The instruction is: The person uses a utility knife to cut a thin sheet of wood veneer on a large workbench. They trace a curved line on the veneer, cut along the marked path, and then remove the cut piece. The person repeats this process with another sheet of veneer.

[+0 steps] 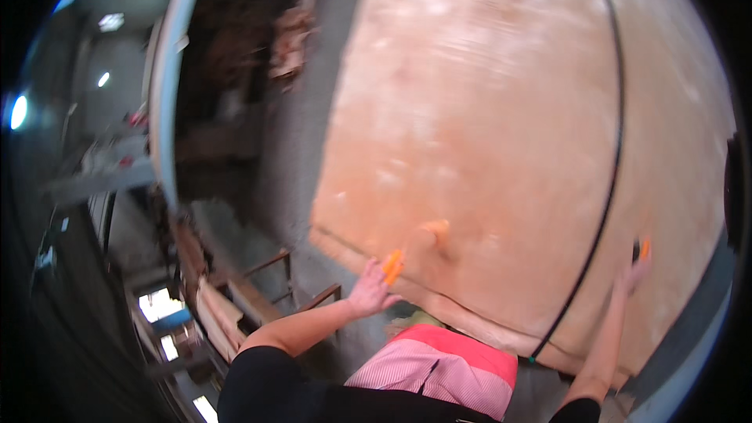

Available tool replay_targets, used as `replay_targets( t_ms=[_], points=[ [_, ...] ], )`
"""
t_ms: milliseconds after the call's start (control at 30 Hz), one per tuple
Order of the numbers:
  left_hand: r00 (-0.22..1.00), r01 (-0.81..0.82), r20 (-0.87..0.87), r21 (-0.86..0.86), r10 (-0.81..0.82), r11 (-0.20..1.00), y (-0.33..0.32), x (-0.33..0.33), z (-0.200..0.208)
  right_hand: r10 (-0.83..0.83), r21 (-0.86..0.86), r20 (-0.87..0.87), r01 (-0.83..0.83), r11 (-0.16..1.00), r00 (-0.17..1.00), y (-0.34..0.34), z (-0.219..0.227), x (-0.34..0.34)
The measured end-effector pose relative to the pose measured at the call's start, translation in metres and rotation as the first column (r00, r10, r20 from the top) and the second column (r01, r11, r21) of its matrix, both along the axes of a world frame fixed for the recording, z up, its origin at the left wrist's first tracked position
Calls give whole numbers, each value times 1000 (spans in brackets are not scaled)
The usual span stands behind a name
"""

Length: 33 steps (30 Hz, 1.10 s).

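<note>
A broad, pale tan sheet [486, 141], which looks like wood veneer, lies on a stack in front of me. At its near left edge is my left hand [370, 288], thumb apart from the fingers. Bright orange [393, 266] shows at its fingertips; whether this is a finger cover or a held piece is blurred. Farther right, my right hand [633, 272] reaches over the sheet, its fingers closed around a small dark and orange object [641, 251] too smeared to name. Between them, an orange patch [436, 229] shows on the sheet.
A black cable or hose [619, 133] curves across the sheet toward its near edge. Left of the stack are grey flooring [301, 125], a metal frame [270, 264] and leaning brown boards [221, 309]. A light blue curved bar [166, 86] rises at the far left.
</note>
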<state>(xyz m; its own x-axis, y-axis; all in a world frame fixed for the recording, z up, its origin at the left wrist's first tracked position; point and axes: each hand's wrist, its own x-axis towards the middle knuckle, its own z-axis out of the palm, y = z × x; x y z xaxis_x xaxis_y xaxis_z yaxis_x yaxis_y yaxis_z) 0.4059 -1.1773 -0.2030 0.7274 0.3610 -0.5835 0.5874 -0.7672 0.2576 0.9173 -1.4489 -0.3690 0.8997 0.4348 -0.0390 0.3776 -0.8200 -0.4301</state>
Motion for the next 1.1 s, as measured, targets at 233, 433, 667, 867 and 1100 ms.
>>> replay_targets(
  t_ms=[233, 433, 667, 867, 1100],
  points=[
    [962, -254, -104, 14, 254, 967, -73, -86, 51, 27, -150, -241, -65, 987, 970, -36, 7, -188],
    [924, -381, 33, 20, 380, 924, -85, -118, 70, -103, -349, -298, -8, 937, 949, -18, 58, -206],
    [622, -779, 32, -75, 782, 623, -80, -195, 83, -71, -264, -236, 7, 965, 969, -47, 158, -235],
    [339, -907, -40, -279, 940, 315, -91, -292, 107, -13, 31, -450, 30, 999, 893, -76, 155, -280],
    [172, -947, 140, -248, 975, 202, -164, -381, 141, 54, 327, -690, 244, 913, 722, -59, 196, -378]
  ],
)
